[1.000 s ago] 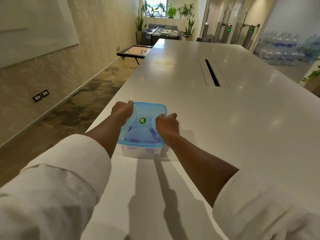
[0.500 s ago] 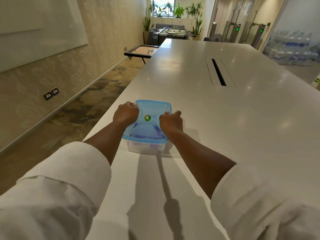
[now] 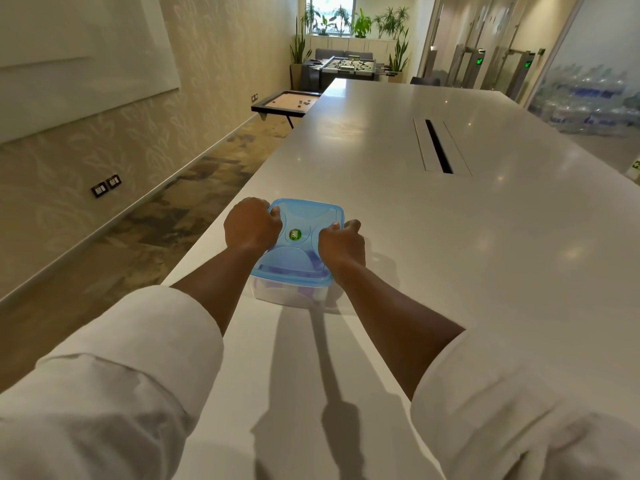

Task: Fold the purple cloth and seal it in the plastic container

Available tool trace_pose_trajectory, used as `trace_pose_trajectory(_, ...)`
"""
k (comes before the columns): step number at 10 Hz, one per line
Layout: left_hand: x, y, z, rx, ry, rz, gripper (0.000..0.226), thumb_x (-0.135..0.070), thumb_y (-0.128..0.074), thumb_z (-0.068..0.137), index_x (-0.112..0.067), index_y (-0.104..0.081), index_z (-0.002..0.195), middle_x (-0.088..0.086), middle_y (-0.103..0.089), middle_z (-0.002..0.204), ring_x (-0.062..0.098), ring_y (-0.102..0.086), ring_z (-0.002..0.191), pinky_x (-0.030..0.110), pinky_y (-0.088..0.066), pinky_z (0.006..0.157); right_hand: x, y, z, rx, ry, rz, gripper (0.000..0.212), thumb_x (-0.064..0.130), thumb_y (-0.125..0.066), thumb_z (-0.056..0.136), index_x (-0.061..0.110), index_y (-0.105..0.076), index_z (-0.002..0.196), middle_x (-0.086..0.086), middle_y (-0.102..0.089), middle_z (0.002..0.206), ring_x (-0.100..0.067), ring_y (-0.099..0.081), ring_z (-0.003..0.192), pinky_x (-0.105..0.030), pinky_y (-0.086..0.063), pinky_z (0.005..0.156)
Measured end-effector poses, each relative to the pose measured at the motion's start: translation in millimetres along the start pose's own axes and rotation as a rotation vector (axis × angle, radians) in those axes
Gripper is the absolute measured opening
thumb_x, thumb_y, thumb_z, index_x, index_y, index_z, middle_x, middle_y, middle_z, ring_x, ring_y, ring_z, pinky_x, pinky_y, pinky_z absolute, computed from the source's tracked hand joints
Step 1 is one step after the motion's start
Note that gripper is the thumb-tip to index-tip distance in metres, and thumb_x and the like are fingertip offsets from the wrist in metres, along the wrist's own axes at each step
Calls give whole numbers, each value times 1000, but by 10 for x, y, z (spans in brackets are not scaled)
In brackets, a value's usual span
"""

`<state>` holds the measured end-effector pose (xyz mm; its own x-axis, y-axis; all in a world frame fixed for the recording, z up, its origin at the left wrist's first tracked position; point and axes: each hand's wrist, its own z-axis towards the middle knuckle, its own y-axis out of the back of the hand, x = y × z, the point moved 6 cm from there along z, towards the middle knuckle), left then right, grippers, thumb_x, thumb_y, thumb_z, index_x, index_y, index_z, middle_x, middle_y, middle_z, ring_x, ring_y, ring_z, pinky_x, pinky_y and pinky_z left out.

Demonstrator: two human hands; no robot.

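A clear plastic container (image 3: pixel 277 294) stands near the left edge of the white table (image 3: pixel 450 237), covered by a translucent blue lid (image 3: pixel 301 216) with a green sticker in its middle. The purple cloth (image 3: pixel 277 270) shows faintly through the lid and wall, lying inside. My left hand (image 3: pixel 251 225) rests curled on the lid's left side. On the lid's right side sits my right hand (image 3: pixel 341 244), fingers curled over the edge. Both hands press on the lid.
The table's left edge runs close beside the container, with carpeted floor below. A cable slot (image 3: pixel 438 145) is set in the tabletop further back. A low game board (image 3: pixel 285 102) and a foosball table (image 3: pixel 346 65) stand beyond the far end.
Both hands stay on the lid in nearly the same spots. The camera view has shifted slightly, so the container appears a little further right.
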<state>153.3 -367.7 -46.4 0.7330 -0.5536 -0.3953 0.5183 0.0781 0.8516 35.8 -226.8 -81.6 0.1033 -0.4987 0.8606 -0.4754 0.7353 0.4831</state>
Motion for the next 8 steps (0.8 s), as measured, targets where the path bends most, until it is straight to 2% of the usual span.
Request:
trace_pose_trajectory(4,-39,17,-25,-2,-22,38,46,-41,-42,100,-7,-69,114,12,-72,111,26,-68,99,35,-50,85,2,49,-33,-23,-7,-15,41,33,-31,99,10,-40,131,-18,-54,128,-36,-58,113,-47,-47,96)
trace_pose_trajectory(6,-306,155,-45,-93,-188,197,43,-35,-44,100,-14,-56,135,12,-64,129,31,-58,120,46,-45,102,-40,71,1,-4,-132,39,55,45,-34,97,7,-36,136,-16,-46,136,-36,-53,120,-47,-48,98)
trace_pose_trajectory(8,-673,201,-88,-76,-276,202,42,-33,-41,101,-16,-55,136,8,-66,127,29,-58,118,43,-45,97,3,320,50,-133,-46,-91,58,49,-33,97,6,-39,135,-16,-45,138,-32,-43,127,-46,-41,99)
